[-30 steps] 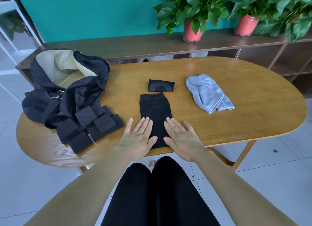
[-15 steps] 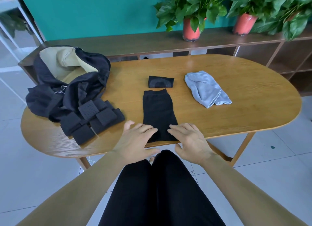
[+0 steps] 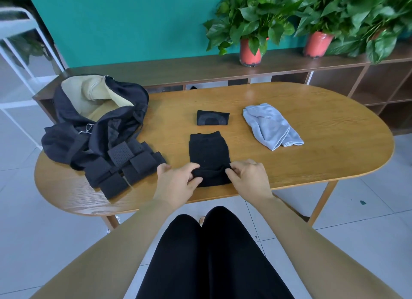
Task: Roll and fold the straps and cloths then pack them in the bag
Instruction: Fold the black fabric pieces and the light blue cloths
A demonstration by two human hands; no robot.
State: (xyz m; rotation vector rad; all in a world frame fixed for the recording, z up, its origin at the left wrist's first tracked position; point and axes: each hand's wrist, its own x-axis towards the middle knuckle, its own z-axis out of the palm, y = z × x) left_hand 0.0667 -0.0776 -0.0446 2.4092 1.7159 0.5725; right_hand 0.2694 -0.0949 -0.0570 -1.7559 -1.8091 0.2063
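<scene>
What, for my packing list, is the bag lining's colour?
Pale cream; bag lining shows in head view.

On the table (image 3: 323, 164), bag (image 3: 111, 111) left, towel (image 3: 270, 127) right, folded strap (image 3: 213, 118) between them.

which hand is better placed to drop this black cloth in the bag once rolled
Left, probably. The open bag lies at the left end of the table, nearer the left hand; the right hand would have to cross over. Both pinch the black cloth.

Black cloth (image 3: 209, 151), grey cloth (image 3: 270, 127), black bag (image 3: 100, 111) lined cream, tan wood-grain table (image 3: 323, 147), red pots (image 3: 249, 53).
</scene>
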